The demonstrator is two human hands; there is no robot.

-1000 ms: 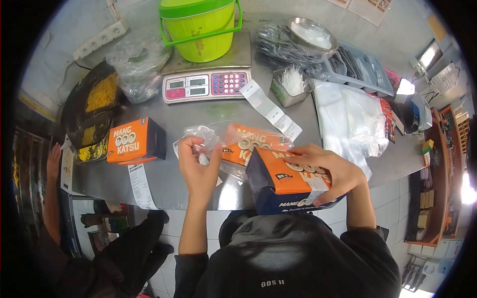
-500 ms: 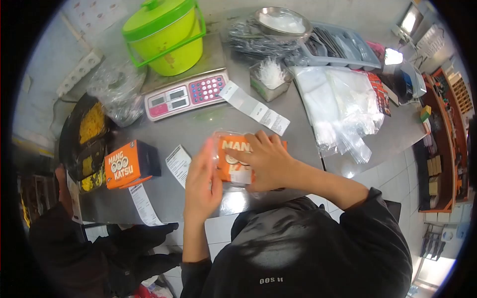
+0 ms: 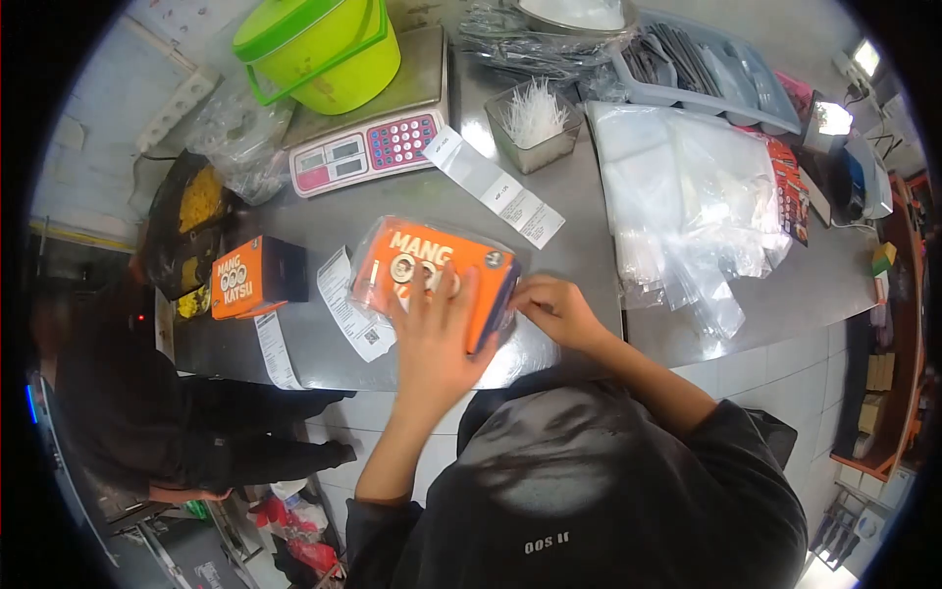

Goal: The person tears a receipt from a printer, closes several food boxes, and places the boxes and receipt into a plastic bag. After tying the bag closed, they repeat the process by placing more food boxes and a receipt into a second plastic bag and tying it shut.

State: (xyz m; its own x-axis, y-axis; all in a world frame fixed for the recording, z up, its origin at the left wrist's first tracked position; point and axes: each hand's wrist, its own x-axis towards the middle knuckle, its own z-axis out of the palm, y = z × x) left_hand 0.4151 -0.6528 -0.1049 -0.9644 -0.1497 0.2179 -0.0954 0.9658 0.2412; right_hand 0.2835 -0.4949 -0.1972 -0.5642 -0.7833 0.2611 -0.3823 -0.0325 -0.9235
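An orange takeaway box [image 3: 481, 257] with dark sides lies tilted on the metal table, in a clear plastic bag [image 3: 367, 257] that shows around its left and right edges. My left hand [image 3: 432, 324] rests on the box's printed front with its fingers spread flat. Beside the right end of the box, my right hand [image 3: 557, 312] is closed, thumb and fingers pinched at the plastic by the corner. Left of the box lies a printed receipt [image 3: 348, 304]. A second orange box [image 3: 235, 280] stands farther left, with another receipt [image 3: 276, 351] at its front.
Behind are a pink-and-white scale [image 3: 368, 152] under a green bucket [image 3: 339, 59], a label strip [image 3: 500, 191], and a container of white sticks [image 3: 535, 128]. Clear bags [image 3: 677, 196] and a cutlery tray [image 3: 706, 83] lie right. A person in dark clothes [image 3: 118, 383] stands left.
The box has turned and its right end now shows. My left hand has gone from its left side onto its front; my right hand has moved off the front to the right end.
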